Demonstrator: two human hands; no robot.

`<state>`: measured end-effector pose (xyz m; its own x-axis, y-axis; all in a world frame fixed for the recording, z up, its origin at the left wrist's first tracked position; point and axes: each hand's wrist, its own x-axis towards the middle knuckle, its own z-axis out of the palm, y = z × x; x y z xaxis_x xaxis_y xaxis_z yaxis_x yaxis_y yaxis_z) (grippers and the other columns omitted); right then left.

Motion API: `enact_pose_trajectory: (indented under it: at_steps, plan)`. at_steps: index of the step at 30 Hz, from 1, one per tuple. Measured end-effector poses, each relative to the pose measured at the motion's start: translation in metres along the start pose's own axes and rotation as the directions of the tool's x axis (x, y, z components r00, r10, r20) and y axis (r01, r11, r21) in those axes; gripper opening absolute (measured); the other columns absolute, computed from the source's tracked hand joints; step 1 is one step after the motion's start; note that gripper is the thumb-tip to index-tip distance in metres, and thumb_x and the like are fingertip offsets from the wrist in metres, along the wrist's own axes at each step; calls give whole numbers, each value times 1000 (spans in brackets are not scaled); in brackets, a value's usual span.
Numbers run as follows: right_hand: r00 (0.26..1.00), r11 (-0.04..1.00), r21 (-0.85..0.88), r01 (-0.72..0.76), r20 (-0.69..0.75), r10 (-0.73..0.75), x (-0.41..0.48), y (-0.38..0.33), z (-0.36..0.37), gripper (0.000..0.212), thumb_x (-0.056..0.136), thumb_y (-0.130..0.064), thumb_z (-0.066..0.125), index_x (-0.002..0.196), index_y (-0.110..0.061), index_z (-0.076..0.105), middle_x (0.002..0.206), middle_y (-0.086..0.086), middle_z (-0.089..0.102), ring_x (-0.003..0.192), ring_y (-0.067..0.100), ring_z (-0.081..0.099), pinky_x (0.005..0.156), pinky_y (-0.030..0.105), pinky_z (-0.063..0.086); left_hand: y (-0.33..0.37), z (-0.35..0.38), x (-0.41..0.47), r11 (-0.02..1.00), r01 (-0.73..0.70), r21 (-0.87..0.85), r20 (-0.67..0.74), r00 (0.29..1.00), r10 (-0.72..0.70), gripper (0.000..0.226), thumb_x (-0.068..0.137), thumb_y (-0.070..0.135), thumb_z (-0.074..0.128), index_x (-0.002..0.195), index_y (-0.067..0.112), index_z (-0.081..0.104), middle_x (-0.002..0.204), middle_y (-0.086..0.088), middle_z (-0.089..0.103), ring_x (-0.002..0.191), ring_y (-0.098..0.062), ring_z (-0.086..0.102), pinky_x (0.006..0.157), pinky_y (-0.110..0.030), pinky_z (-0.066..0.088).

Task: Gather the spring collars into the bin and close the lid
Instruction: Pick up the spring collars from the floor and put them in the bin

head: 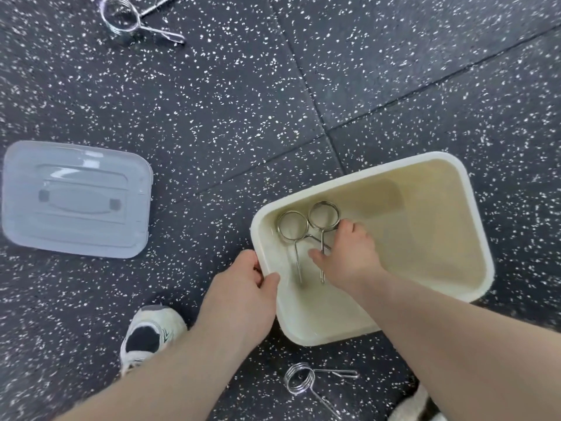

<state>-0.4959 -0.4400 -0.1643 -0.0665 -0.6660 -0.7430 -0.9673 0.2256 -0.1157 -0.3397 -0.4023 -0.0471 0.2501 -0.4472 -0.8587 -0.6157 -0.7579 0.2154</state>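
Observation:
A cream plastic bin (473, 214) stands open on the speckled black floor. Two metal spring collars lie inside it at the left: one (292, 227) free, the other (323, 214) with its handles under my right hand (349, 253), whose fingers close around them. My left hand (243, 287) grips the bin's near-left rim. A third spring collar (300, 378) lies on the floor just in front of the bin. A fourth spring collar (121, 16) lies far off at the top left. The translucent grey lid (76, 199) rests flat on the floor to the left.
My shoe (148, 332) is planted on the floor below the left hand, and part of another shoe (419, 405) shows at the bottom right. Seams between rubber floor tiles (309, 95) run across the scene.

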Motion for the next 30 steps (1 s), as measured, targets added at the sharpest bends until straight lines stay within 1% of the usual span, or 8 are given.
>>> enact_pose_trajectory:
  at_steps: [4, 8, 15, 18, 20, 25, 27, 30]
  plan:
    - [998, 999, -37, 32, -56, -34, 1, 2, 3, 60, 87, -48, 62, 128, -9, 42, 127, 10, 46, 117, 30, 46, 93, 38, 40, -1, 2, -1, 1000, 2, -17, -14, 1000, -2, 9, 95, 39, 52, 96, 30, 52, 83, 6, 69, 77, -15, 71, 73, -39, 55]
    - [992, 988, -118, 102, -68, -111, -2, 5, -2, 51, 92, -40, 54, 128, -7, 42, 128, 11, 48, 119, 29, 43, 97, 35, 30, -1, 2, -3, 999, 10, -45, -23, 1000, -11, 7, 95, 38, 53, 97, 31, 54, 83, 5, 69, 79, -16, 71, 75, -43, 55]
    - [998, 997, -57, 58, -33, -60, -19, 13, -31, 45, 92, -26, 52, 130, -6, 40, 129, 14, 45, 117, 33, 44, 98, 36, 32, 13, -6, 1, 998, -55, -36, -79, 996, 52, 10, 97, 31, 51, 105, 32, 59, 79, 5, 67, 79, -16, 67, 74, -37, 53]
    - [998, 998, -37, 52, -39, -53, -26, 14, -46, 43, 93, -25, 50, 132, -7, 41, 130, 14, 46, 116, 32, 44, 98, 36, 34, 24, -15, 2, 996, -83, -22, -78, 994, 81, 14, 98, 29, 49, 108, 31, 60, 75, 7, 63, 77, -15, 65, 66, -33, 49]
    - [995, 997, 35, 69, -70, -67, -33, 11, -56, 38, 94, -22, 49, 129, -8, 45, 128, 13, 49, 116, 32, 45, 98, 37, 37, 27, -22, -1, 996, -91, 5, -44, 995, 91, 19, 98, 29, 50, 115, 32, 58, 83, 11, 65, 79, -13, 63, 66, -32, 48]
    - [956, 958, 214, 190, -260, -132, -49, -30, -94, 8, 90, -17, 49, 97, -14, 54, 96, 3, 58, 94, 27, 54, 76, 38, 45, 23, -51, -19, 995, -87, 39, 16, 996, 86, 47, 98, 35, 49, 144, 30, 42, 130, 15, 60, 106, -16, 61, 93, -36, 52]
    - [924, 928, 239, 284, -326, -199, -55, -61, -109, 3, 90, -18, 49, 88, -18, 50, 85, -3, 55, 84, 23, 53, 70, 40, 47, 16, -69, -21, 996, -94, 3, 0, 996, 94, 47, 98, 36, 48, 144, 29, 43, 127, 15, 61, 101, -17, 64, 91, -35, 53]
    - [877, 872, 257, 416, -366, -311, -64, -121, -124, 5, 90, -16, 50, 86, -20, 49, 80, -6, 53, 78, 18, 52, 66, 34, 45, 0, -104, -12, 994, -106, -35, -52, 993, 104, 40, 98, 36, 46, 137, 30, 49, 102, 23, 60, 93, -15, 64, 87, -34, 53]
